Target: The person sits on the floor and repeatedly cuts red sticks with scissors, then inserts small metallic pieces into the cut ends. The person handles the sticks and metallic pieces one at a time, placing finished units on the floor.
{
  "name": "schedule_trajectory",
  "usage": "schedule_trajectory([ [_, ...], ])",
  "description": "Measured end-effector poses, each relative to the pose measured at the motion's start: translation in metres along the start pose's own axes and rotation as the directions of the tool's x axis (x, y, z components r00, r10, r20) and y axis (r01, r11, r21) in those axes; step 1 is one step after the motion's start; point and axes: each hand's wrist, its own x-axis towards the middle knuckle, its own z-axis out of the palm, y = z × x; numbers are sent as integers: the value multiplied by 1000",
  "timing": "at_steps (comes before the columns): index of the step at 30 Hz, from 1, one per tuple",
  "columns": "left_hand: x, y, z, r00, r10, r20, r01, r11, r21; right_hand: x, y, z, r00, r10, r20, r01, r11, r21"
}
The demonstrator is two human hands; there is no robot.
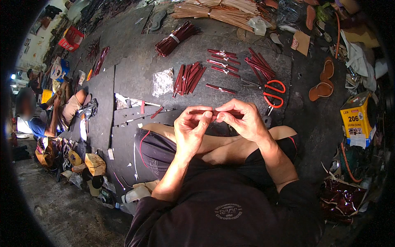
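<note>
Between both hands is a short, narrow dark red strip [201,112], held level above my crossed legs. My left hand [190,128] pinches its left part between thumb and fingers. At its right end, the fingertips and thumb of my right hand [242,119] are pressed together on it; what they cover there is hidden. Just beyond lies one similar strip [221,89] with a small pale piece at its middle. Farther off is a row of such strips [223,64] with silvery bits on them. Scissors [275,94] with orange handles lie right of these.
Loose red strips [189,79] lie beside a clear plastic bag [163,81]; another pile [261,65] is at the right. A tied red bundle [176,39] and tan sticks [218,13] lie farther back. Sandals [321,90] and a yellow box [357,119] stand right. Another person [53,109] sits at left.
</note>
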Motion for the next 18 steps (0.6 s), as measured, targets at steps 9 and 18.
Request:
schedule_trajectory([
  [9,-2,-3,6,999,15,-29,-15,1000,22,1,0,4,998,-17,-65,13,998,-68],
  [18,-2,-15,12,995,23,-97,-16,997,70,6,4,-2,978,205,33,-207,975,81],
])
